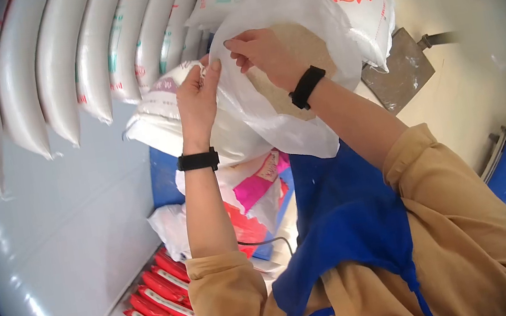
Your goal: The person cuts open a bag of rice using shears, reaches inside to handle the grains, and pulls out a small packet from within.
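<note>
In front of the stacked sacks (pixel 88 58), both hands pinched the white bag (pixel 290 54) mouth, left hand (pixel 197 101) and right hand (pixel 264 55) close together, fingers closed on its rim.

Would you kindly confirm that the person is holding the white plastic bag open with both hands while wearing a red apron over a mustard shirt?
Not quite: the apron is blue, not red, as the head view shows. The rest stands: the left hand and the right hand both grip the white plastic bag at its mouth, and the shirt is mustard.
</note>
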A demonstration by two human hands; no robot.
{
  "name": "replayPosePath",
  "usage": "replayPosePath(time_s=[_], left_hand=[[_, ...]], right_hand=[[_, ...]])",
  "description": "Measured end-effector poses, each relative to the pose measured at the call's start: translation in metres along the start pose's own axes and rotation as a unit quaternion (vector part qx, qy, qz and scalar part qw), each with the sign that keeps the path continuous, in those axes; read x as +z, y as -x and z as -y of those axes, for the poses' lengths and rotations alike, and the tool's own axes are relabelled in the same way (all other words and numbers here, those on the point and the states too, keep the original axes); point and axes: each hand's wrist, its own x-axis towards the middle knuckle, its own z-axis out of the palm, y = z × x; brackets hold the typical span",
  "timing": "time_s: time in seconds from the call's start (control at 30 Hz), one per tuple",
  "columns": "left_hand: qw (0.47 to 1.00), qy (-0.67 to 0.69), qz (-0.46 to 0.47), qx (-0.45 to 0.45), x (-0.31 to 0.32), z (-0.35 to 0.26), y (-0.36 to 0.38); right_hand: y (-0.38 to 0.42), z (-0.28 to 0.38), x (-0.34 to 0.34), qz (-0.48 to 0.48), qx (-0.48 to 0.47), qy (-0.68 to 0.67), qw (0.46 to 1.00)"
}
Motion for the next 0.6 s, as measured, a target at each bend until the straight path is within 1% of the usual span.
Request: replayPosePath(time_s=[0.03, 0.07, 0.2, 0.3, 0.33, 0.4, 0.5, 0.6], left_hand=[[1.000, -0.011, 0.011, 0.007, 0.002, -0.002, 0.000], [0.997, -0.065, 0.025, 0.020, 0.000, 0.000, -0.003], [1.000, 0.012, 0.027, -0.003, 0.000, 0.005, -0.013], [0.988, 0.099, 0.032, -0.110, -0.004, -0.004, -0.008], [0.988, 0.108, 0.041, -0.101, -0.005, -0.002, -0.007], [0.985, 0.121, 0.045, -0.114, -0.007, 0.001, -0.003], [0.981, 0.145, 0.058, -0.116, -0.005, 0.002, 0.002], [0.982, 0.145, 0.058, -0.102, -0.003, 0.004, 0.004]], right_hand=[[-0.005, 0.002, -0.002, -0.003, -0.018, 0.027, 0.999], [-0.012, 0.003, -0.004, -0.006, -0.035, 0.054, 0.998], [-0.028, 0.006, -0.011, 0.009, -0.068, 0.147, 0.987], [-0.029, -0.006, -0.021, -0.006, -0.121, 0.203, 0.972], [-0.026, -0.012, -0.025, -0.003, -0.111, 0.163, 0.980], [-0.017, -0.024, -0.031, 0.003, -0.091, 0.085, 0.992], [-0.011, -0.034, -0.032, 0.020, -0.100, 0.048, 0.994], [-0.004, -0.032, -0.024, 0.033, -0.083, 0.073, 0.993]])
